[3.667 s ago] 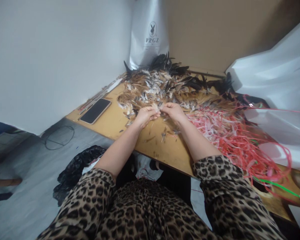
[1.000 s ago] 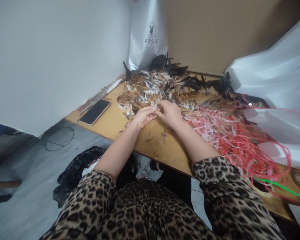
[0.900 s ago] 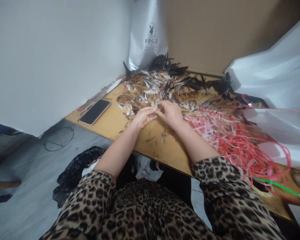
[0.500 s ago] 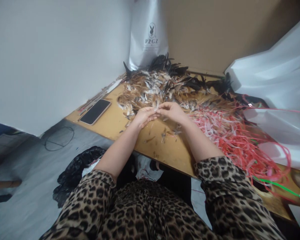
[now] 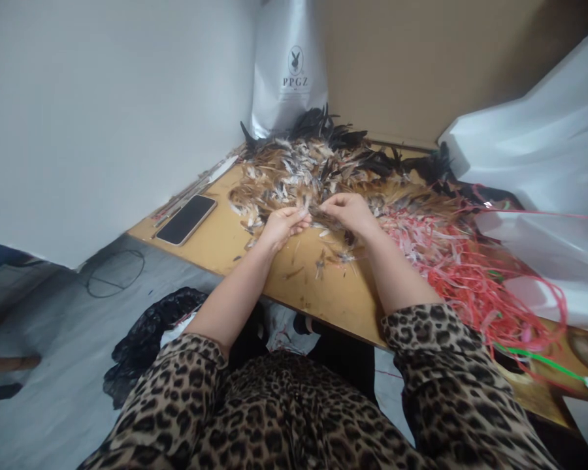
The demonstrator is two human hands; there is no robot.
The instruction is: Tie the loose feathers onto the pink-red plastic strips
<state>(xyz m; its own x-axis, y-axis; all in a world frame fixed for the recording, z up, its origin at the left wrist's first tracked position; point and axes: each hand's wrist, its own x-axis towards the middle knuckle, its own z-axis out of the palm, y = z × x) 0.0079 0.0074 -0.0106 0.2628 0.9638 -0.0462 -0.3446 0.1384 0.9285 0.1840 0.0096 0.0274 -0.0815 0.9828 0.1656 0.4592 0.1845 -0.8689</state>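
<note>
A loose pile of brown, white and black feathers (image 5: 294,166) covers the back of the wooden table (image 5: 338,303). At its front edge my left hand (image 5: 285,227) is closed in a pinch on a small pale feather (image 5: 304,206) that sticks up from the fingertips. My right hand (image 5: 350,212) is a short gap to the right, thumb and forefinger pressed together; whatever they may hold is too small to make out. Below the hands lie a few stray feather bits (image 5: 319,264).
A phone (image 5: 186,220) lies at the table's left. Red and pink plastic strands (image 5: 470,281) heap up on the right, beside white bags (image 5: 534,143). A printed white bag (image 5: 289,98) stands behind the feathers. A black plastic bag (image 5: 149,339) is on the floor.
My right hand has drawn away to the right from my left hand, opening a gap between the fingertips. The left hand has stayed nearly in place.
</note>
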